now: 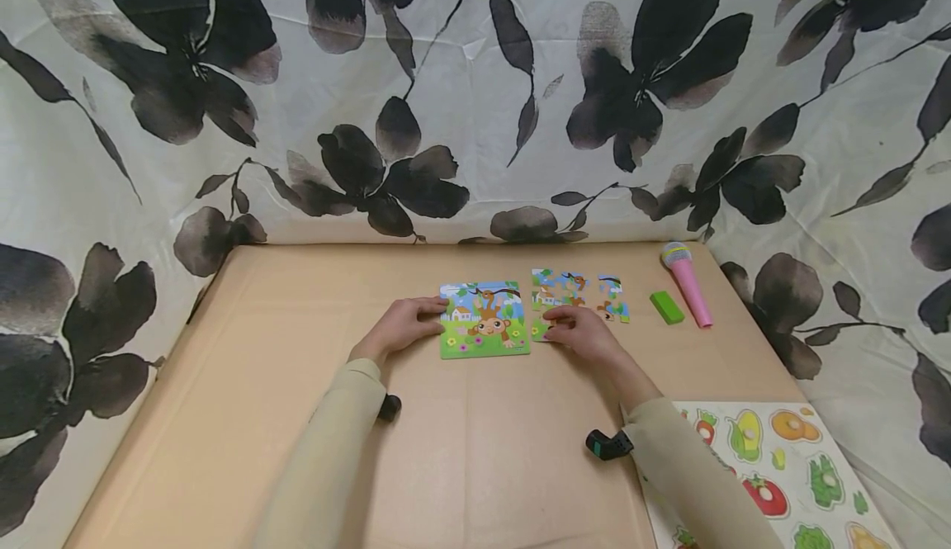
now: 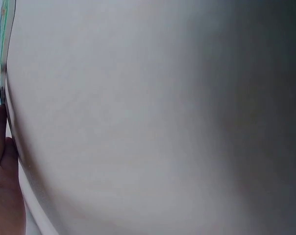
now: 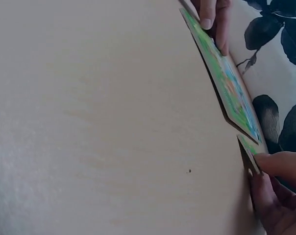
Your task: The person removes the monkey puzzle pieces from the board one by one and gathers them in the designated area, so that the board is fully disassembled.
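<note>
A square monkey puzzle point(image 1: 486, 322) lies flat, its picture whole. At its left edge is my left hand point(image 1: 404, 324), fingertips touching the rim with the fingers fairly straight. Just right of it, my right hand point(image 1: 587, 333) pinches a green-edged puzzle piece point(image 1: 538, 330) between thumb and fingers. In the right wrist view that puzzle piece point(image 3: 247, 149) is tipped up a little beside the square puzzle point(image 3: 226, 85). More loose puzzle pieces point(image 1: 559, 285) lie behind the right hand, partly hidden by it. Only the left hand's edge point(image 2: 3, 181) shows in the left wrist view.
A green block point(image 1: 666, 308) and a pink toy microphone point(image 1: 689, 285) lie to the right. A white sheet with vegetable pictures point(image 1: 806, 466) covers the front right corner, partly under the right sleeve. Floral cloth point(image 1: 475, 120) hangs behind the tan table point(image 1: 245, 417).
</note>
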Available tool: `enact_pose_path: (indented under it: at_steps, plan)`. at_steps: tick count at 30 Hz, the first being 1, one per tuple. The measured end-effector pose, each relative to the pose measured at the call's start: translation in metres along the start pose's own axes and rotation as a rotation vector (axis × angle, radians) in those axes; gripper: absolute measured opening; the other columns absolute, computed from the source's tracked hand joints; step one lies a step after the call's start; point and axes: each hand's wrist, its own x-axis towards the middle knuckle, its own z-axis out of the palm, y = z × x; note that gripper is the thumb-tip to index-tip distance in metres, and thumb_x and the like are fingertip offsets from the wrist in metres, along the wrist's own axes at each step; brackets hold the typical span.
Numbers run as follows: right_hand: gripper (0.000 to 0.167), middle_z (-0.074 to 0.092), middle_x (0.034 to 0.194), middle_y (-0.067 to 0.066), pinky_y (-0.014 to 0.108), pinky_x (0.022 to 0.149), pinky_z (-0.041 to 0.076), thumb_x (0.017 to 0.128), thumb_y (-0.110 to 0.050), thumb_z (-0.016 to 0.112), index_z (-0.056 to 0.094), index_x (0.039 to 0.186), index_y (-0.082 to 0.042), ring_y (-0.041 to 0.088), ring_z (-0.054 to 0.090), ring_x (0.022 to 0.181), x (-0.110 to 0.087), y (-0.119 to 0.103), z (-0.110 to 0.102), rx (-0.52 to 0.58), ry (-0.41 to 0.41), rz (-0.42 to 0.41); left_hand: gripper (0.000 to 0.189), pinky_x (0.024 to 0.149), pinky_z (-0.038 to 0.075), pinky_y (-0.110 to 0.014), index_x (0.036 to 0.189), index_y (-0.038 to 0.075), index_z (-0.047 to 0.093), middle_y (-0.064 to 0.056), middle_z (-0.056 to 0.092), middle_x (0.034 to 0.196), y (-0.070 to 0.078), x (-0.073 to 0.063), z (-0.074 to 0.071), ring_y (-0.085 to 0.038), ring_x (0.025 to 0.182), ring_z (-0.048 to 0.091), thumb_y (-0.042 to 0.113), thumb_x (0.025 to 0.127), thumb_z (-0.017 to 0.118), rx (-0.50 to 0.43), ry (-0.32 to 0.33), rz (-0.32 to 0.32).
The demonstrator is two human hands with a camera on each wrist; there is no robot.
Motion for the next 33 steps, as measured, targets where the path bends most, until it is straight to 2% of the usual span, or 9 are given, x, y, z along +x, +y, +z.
enact_pose_path:
  at_steps: [7,14,22,29,33]
  plan:
    - [0.033,0.067,0.116,0.012,0.034,0.075,0.051,0.089,-0.011,0.071,0.066,0.12,-0.004,0.023,0.062,0.094,0.0024,-0.0006,0.0037,-0.115,0.029,-0.046,0.042,0.117,0.027,-0.044,0.129,0.004,0.064,-0.005,0.055,0.141,-0.0005,0.0007,0.0,-0.028,0.139,0.039,0.018,0.09,0.071,0.011,-0.003,0.003]
    - [0.032,0.067,0.117,0.01,0.033,0.075,0.049,0.089,-0.011,0.071,0.066,0.12,-0.005,0.02,0.06,0.089,0.0019,-0.0027,0.0057,-0.113,0.028,-0.035,0.042,0.116,0.027,-0.045,0.129,0.003,0.064,-0.006,0.055,0.141,-0.0007,0.0005,-0.0001,-0.029,0.139,0.039,0.017,0.09,0.071,0.01,-0.003,0.003]
    - [0.03,0.063,0.087,0.006,0.032,0.07,0.044,0.087,-0.008,0.073,0.069,0.116,-0.001,0.019,0.053,0.077,0.0041,0.0008,0.0063,-0.143,0.035,-0.084,0.043,0.117,0.026,-0.044,0.13,0.005,0.064,-0.004,0.054,0.142,0.0003,0.0002,-0.0001,-0.027,0.14,0.037,0.019,0.091,0.071,0.002,-0.011,-0.015]
    - [0.031,0.065,0.1,0.008,0.033,0.075,0.046,0.087,-0.009,0.073,0.069,0.117,-0.002,0.019,0.056,0.084,0.0022,0.0001,0.007,-0.162,0.043,-0.088,0.043,0.117,0.026,-0.045,0.13,0.004,0.063,-0.006,0.054,0.142,0.0015,-0.0007,-0.0006,-0.029,0.14,0.038,0.019,0.091,0.071,0.01,-0.004,-0.006]
    - [0.031,0.065,0.101,0.008,0.033,0.075,0.047,0.087,-0.009,0.073,0.069,0.117,-0.001,0.02,0.057,0.085,0.0023,-0.0003,0.0074,-0.163,0.046,-0.078,0.042,0.117,0.026,-0.045,0.13,0.004,0.063,-0.006,0.054,0.142,0.0023,-0.0007,-0.0007,-0.028,0.14,0.038,0.019,0.091,0.07,0.009,-0.005,-0.007]
